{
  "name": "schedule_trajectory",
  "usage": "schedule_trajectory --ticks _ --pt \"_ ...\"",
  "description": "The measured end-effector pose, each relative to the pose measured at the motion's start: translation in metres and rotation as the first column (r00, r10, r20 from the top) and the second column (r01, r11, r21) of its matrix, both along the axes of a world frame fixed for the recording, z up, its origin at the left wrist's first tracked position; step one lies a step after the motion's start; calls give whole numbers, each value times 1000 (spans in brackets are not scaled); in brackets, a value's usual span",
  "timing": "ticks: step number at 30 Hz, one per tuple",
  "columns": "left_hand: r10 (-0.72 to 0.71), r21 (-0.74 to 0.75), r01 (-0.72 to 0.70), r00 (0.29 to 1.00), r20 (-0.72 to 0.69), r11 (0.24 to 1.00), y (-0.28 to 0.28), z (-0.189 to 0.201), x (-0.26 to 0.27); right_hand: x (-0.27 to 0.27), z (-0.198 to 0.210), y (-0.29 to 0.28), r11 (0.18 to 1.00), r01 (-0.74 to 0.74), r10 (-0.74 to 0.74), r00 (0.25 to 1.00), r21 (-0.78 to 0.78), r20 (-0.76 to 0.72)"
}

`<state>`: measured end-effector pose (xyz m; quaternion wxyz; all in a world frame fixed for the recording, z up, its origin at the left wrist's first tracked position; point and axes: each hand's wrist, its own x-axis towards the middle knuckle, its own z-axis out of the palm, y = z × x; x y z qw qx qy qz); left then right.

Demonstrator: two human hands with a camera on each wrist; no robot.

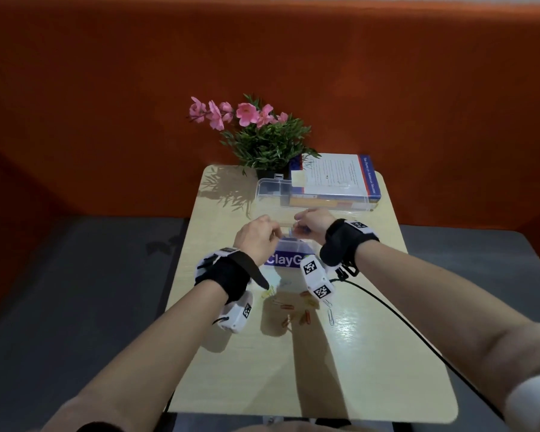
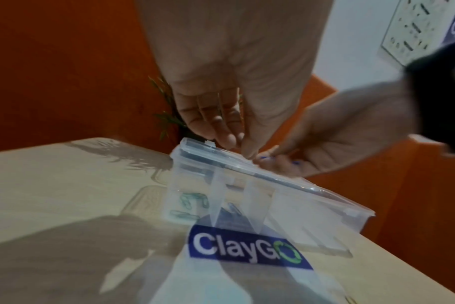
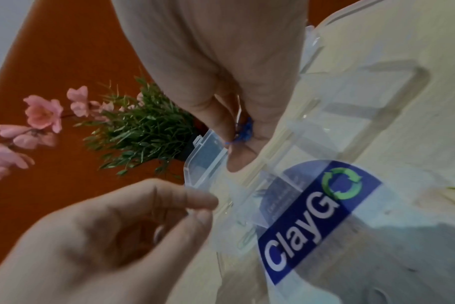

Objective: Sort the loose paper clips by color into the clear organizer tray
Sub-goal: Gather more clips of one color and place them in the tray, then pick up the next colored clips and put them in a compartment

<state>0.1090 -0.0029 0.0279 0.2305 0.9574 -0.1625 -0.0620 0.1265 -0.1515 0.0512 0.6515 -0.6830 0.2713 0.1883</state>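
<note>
Your small pale wooden table (image 1: 371, 353) stands against an orange wall, with a potted plant with pink flowers (image 1: 262, 141) and a book (image 1: 337, 179) at its far edge, and the clear organizer tray (image 2: 247, 197) lies mid-table over a blue "ClayGo" label (image 2: 244, 246), green clips in its leftmost compartment. Your left hand (image 1: 259, 238) hovers at the tray's near left, thumb and forefinger pressed together; whether they pinch anything, you cannot tell. Your right hand (image 1: 314, 224) pinches blue paper clips (image 3: 244, 130) over the tray's middle, while loose orange, yellow and silver paper clips (image 1: 296, 310) lie nearer you.
</note>
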Motion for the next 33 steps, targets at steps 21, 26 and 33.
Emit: schedule_trajectory --ticks 21,26,33 --pt "-252 353 290 956 -149 890 -3 -60 -89 -143 -62 -44 335 -513 652 732 -790 -198" --pt "-226 285 258 964 -142 923 5 -60 -91 -141 -68 -37 434 -381 580 812 -816 -71" --pt "-241 144 247 969 -60 958 -11 -47 -88 -124 -69 -30 553 -302 438 898 -776 -37"
